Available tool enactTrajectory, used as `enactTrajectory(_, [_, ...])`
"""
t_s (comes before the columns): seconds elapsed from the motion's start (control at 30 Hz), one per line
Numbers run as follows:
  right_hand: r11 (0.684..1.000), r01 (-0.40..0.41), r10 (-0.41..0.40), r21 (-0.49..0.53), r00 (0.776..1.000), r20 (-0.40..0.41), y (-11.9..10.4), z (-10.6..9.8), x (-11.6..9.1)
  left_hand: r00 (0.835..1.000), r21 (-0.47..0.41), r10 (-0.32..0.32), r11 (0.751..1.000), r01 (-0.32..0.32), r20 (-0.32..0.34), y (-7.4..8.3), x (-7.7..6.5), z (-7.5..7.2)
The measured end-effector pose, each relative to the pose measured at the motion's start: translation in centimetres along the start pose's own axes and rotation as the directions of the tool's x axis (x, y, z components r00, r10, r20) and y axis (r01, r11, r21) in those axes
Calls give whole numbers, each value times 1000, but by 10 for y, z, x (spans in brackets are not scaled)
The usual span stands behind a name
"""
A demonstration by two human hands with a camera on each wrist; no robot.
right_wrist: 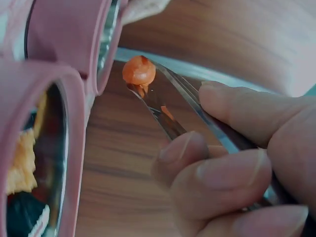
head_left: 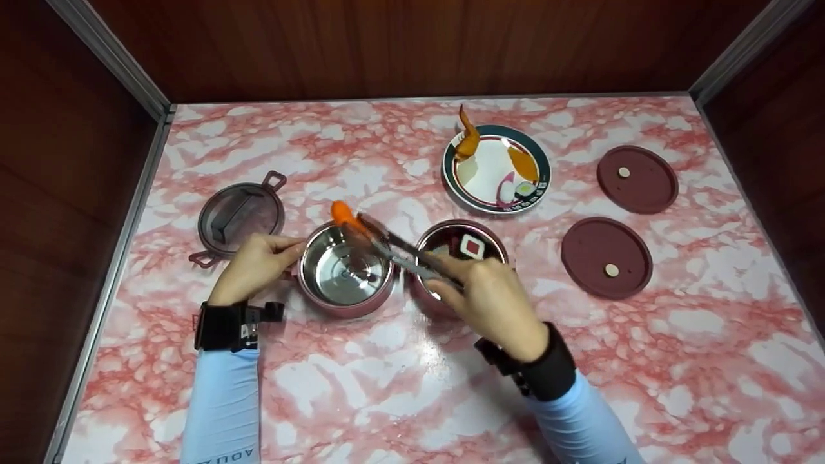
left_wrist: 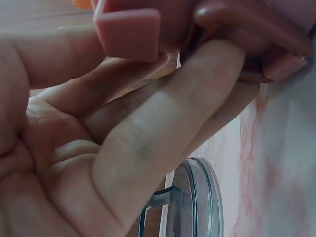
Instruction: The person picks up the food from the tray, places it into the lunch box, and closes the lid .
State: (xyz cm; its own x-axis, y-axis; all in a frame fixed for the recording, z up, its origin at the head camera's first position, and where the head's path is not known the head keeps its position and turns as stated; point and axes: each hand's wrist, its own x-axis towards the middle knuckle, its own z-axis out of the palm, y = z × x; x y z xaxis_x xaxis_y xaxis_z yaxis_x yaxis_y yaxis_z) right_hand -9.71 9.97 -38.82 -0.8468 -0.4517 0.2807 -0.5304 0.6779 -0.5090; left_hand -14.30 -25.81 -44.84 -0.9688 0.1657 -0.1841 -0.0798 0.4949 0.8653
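Note:
My left hand (head_left: 254, 267) grips the side handle (left_wrist: 252, 22) of a pink steel-lined pot (head_left: 348, 310), whose inside looks bare. My right hand (head_left: 496, 299) holds metal tongs (head_left: 403, 258) above the pots. An orange carrot-like piece (head_left: 341, 211) sits between the tongs' tips, over the far rim of the left pot. In the right wrist view its rounded end (right_wrist: 139, 70) shows at the tips. Beside the left pot stands a second pink pot (head_left: 461, 223) with several food pieces, among them a white-and-red square piece (head_left: 472, 246). My right hand partly covers that pot.
A clear lid with pink handles (head_left: 242, 216) lies at the left. Farther back stands a green-rimmed plate (head_left: 490, 171) with several food pieces. Two dark red discs (head_left: 638, 179), each with a small pale round piece, lie at the right. Wooden panels enclose the table.

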Motion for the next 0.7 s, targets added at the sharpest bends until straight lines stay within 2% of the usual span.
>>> enactTrajectory(0.2, [994, 40, -34, -99, 997, 67, -11, 15, -1, 999, 56, 48, 997, -47, -24, -1, 0, 0])
enactTrajectory(0.4, [982, 68, -52, -177, 995, 90, -18, 25, -3, 998, 63, 48, 997, -46, -30, -1, 0, 0])
enactTrajectory(0.7, [974, 82, -64, -209, 993, 95, -21, 32, -2, 1000, 33, 28, 999, -27, -13, 1, 0, 0])
